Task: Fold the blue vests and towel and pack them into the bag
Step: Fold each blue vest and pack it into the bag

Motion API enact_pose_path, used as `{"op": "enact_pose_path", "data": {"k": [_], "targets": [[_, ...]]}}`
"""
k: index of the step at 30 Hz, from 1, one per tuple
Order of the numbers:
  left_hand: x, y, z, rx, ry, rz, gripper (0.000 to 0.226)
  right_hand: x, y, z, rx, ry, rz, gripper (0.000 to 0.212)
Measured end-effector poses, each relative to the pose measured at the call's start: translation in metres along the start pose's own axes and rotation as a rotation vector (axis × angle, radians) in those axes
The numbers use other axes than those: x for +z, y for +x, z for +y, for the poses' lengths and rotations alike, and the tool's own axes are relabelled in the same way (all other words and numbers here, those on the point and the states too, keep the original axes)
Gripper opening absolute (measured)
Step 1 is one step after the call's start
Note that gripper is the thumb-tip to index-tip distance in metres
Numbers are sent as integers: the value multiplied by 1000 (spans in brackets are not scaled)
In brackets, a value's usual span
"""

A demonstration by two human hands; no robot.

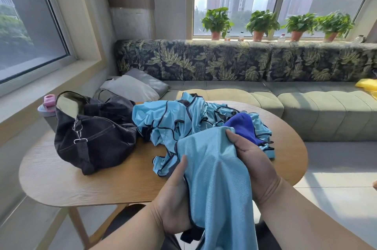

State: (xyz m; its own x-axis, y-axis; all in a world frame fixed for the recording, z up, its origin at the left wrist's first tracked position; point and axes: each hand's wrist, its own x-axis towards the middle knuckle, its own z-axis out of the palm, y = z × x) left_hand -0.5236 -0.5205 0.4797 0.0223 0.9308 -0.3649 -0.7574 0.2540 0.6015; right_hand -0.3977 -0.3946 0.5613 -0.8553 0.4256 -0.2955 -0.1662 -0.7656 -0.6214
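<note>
Left hand (173, 194): gripping the near-left edge of one light blue vest (216, 178), thumb on top along the dark piping, fingers curled under the cloth.
Right hand (255, 166): gripping the same vest from its right side, thumb pressed on the fabric, fingers out of sight behind it.
Held vest: lifted over the near edge of the tabletop (114, 184), lower part hanging past it toward the lap.
Vest pile (177, 121): crumpled heap at the middle of the tabletop, reaching toward the far edge.
Blue towel (243, 125): darker blue, lying on the right side of the heap, just beyond the right thumb.
Black duffel bag (91, 139): at the left end of the tabletop, touching the heap.
Risk, snag: likely drag on neighbouring vests if the held one is still tangled in the pile; could pull pieces off the right or near edge.
Risk, slip: smooth fabric, hanging end unsupported; may slide loose and fold unevenly.
Risk, space: little bare tabletop near the front for laying a vest flat.
Hidden: number of vests in the heap unclear; bag opening not readable from here; hem of the held vest cut off at the bottom; both sets of fingers covered by cloth.
</note>
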Motion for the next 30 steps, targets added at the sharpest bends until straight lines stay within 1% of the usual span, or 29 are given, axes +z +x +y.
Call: {"op": "enact_pose_path", "data": {"k": [2, 5, 8, 13, 18, 20, 24, 26, 28, 30], "targets": [[-4, 0, 3, 33, -11, -34, 91, -1, 0, 0, 1, -7, 11, 53], [-7, -2, 4, 79, -5, -58, 77, -6, 0, -4, -15, -15, 13, 56], [-12, 1, 4, 155, 9, -14, 70, -14, 0, -11, -48, -8, 8, 55], [-20, 2, 11, 246, -9, 43, 63, -27, 1, -20, -107, -4, 45, 50], [-17, 4, 19, 339, 58, 132, 60, -39, 5, -22, -133, -33, 102, 55], [-15, 3, 21, 321, 54, 160, 62, -43, 7, -22, -131, -26, 110, 56], [-12, -2, 22, 188, 19, 156, 45, -45, 11, -21, -126, -63, 132, 52], [-11, -3, 20, 149, 29, 145, 44, -46, 11, -21, -126, -119, 160, 48], [-10, 0, 20, 163, 31, 177, 45, -44, 10, -23, -129, -195, 203, 44], [-12, 4, 24, 224, 11, 260, 52, -45, 9, -27, -126, -276, 225, 46]]}}
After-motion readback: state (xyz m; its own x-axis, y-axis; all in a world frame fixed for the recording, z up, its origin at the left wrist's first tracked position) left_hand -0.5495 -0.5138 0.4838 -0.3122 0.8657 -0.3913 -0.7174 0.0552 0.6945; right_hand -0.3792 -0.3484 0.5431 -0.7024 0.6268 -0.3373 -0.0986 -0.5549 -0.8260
